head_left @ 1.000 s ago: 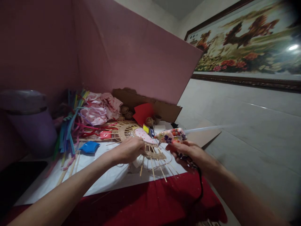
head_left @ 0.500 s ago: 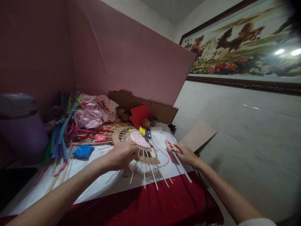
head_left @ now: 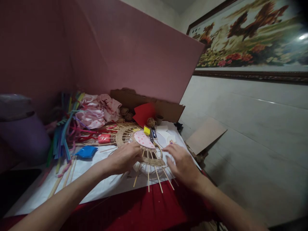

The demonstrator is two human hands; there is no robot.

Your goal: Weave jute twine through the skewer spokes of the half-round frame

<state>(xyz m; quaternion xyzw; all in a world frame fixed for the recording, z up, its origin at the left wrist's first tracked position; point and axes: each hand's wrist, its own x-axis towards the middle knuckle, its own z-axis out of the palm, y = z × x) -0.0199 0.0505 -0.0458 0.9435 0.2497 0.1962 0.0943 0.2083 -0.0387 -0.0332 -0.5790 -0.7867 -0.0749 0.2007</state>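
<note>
My left hand (head_left: 127,156) is closed on the left edge of a half-round woven piece (head_left: 154,161), made of twine over thin sticks that fan toward me. Pink dotted fabric (head_left: 144,140) covers its upper part. My right hand (head_left: 181,162) hovers just right of the piece, fingers apart and holding nothing that I can see. Beyond that hand shows a bit of the patterned glue gun (head_left: 171,141), the rest hidden. Scissors (head_left: 157,146) with gold handles lie behind the piece, beside a yellow block (head_left: 147,130).
Another twine-woven stick ring (head_left: 119,137) lies behind my left hand. Farther left are a blue packet (head_left: 86,152), colored pipe cleaners (head_left: 63,134) and crumpled pink cloth (head_left: 96,110). Red card (head_left: 144,114) leans at the back near a twine ball (head_left: 151,122). A purple bin (head_left: 22,141) stands left.
My right hand has let go of the glue gun, which now lies on the table, and has moved left toward the woven piece. My left hand keeps its grip. The view has shifted slightly.
</note>
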